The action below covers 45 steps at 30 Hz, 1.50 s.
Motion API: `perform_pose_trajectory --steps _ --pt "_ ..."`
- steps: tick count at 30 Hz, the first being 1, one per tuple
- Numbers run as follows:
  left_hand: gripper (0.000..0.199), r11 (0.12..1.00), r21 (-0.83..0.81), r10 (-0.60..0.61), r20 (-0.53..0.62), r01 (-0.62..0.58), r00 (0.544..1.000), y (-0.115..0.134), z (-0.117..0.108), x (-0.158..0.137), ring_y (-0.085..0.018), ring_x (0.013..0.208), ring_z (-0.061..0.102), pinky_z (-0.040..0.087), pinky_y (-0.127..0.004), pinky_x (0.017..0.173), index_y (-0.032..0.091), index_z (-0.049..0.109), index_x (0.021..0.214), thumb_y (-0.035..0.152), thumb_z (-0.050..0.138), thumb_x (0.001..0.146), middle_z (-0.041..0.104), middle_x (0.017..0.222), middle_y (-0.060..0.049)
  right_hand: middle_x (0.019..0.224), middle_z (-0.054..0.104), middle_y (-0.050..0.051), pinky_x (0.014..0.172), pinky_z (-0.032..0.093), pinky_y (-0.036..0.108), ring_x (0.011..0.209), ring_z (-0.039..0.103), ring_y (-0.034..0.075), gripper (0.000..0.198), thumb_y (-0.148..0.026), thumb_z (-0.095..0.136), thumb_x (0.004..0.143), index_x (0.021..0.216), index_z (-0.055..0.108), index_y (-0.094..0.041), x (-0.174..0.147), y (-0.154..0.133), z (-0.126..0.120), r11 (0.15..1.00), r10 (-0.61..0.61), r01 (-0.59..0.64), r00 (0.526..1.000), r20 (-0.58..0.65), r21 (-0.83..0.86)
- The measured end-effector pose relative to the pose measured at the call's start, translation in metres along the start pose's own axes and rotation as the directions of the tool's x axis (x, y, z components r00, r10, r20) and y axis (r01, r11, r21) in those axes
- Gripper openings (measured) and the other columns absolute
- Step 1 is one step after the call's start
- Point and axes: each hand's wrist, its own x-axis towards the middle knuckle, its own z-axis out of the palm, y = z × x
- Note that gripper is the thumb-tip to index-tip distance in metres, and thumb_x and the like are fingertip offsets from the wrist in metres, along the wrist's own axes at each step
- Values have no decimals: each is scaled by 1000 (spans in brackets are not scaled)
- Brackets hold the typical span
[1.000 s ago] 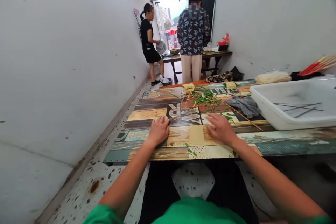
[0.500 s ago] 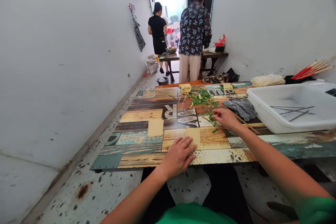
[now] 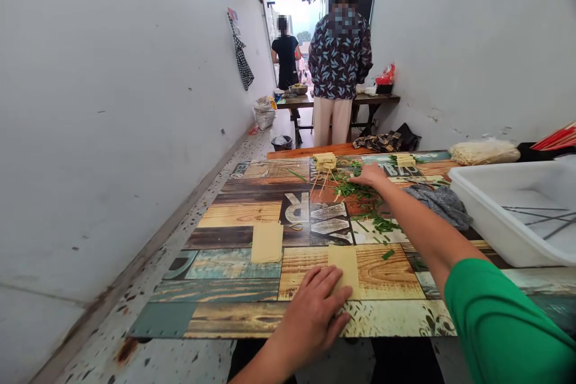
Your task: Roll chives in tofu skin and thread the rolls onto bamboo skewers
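My left hand (image 3: 315,306) lies flat at the near side of the table, its fingers spread over the lower left of a thin pale-yellow square sheet, like tofu skin (image 3: 344,264). To its left rests a small stack of the same sheets (image 3: 267,242). My right hand (image 3: 372,175) reaches out to the far part of a loose pile of cut greens (image 3: 353,189), fingers bunched down on them; the fingertips are partly hidden. A smaller clump of greens (image 3: 382,225) lies nearer me. Beyond the pile sits a bundle of skewered rolled sheets (image 3: 324,162).
More rolled sheets with greens (image 3: 405,160) lie at the far right. A grey cloth (image 3: 443,204) and a white plastic tub (image 3: 495,240) holding dark sticks stand right of my arm. Two people, one in a patterned shirt (image 3: 339,60), stand at a back table (image 3: 387,99).
My right hand has moved away from me and slightly left, from the near greens to the far part of the pile. My left hand stays on the sheet. The view has shifted.
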Motion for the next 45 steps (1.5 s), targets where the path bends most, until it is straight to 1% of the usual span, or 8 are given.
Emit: perform_pose_trajectory --steps 6,15,21,28,33,38,42,45 --pt "37 1000 -27 -6 4 6 1000 -3 2 -1 -25 135 45 38 -52 114 30 57 129 41 48 95 53 143 -6 81 70 8 72 43 26 82 62 20 21 -37 71 76 78 73 -16 -1 11 -5 972 -232 231 972 24 35" --pt "37 998 -60 9 -2 -9 1000 -4 0 0 -27 133 47 39 -53 113 30 57 129 40 47 95 55 141 -8 57 57 1 53 40 24 54 47 10 43 -57 71 69 65 62 -15 -21 38 -45 717 -342 233 939 41 657" --pt "35 997 -76 6 27 -4 1000 -2 -5 1 -27 134 47 39 -54 113 27 58 127 38 50 95 54 142 -10 75 70 6 65 47 27 69 61 16 56 -65 66 70 91 75 -15 -41 23 -47 735 -618 325 682 391 595" --pt "37 996 -85 -11 112 20 994 -2 -12 3 -28 136 45 36 -54 114 25 57 129 39 50 95 51 144 -11 121 68 10 94 45 31 113 60 28 56 -45 68 77 127 65 -20 1 10 -14 938 -333 344 927 170 -39" --pt "38 995 -96 -13 124 26 992 -3 -11 3 -28 137 43 35 -55 115 25 56 129 39 50 95 50 146 -11 121 66 14 93 46 34 112 60 29 55 -49 64 80 126 64 -17 10 2 7 945 -323 327 934 151 0" --pt "38 993 -110 -16 126 30 992 -2 -12 3 -28 137 43 34 -55 115 24 56 130 38 52 94 50 145 -11 85 71 6 71 50 25 79 64 18 32 -43 58 86 97 69 -15 8 14 -9 937 -322 293 935 146 191" --pt "37 994 -105 -14 112 26 994 -3 -11 2 -28 137 43 35 -55 115 25 56 129 38 51 95 50 146 -10 83 69 7 59 50 21 67 61 12 37 -49 49 92 95 65 -16 7 41 -30 779 -298 102 928 222 619" --pt "37 995 -100 -12 100 22 995 -4 -10 1 -28 136 44 36 -56 114 26 56 129 39 51 95 50 145 -10 88 69 9 56 49 21 67 62 13 37 -50 54 90 96 65 -15 8 56 -38 839 -122 -31 962 244 542"
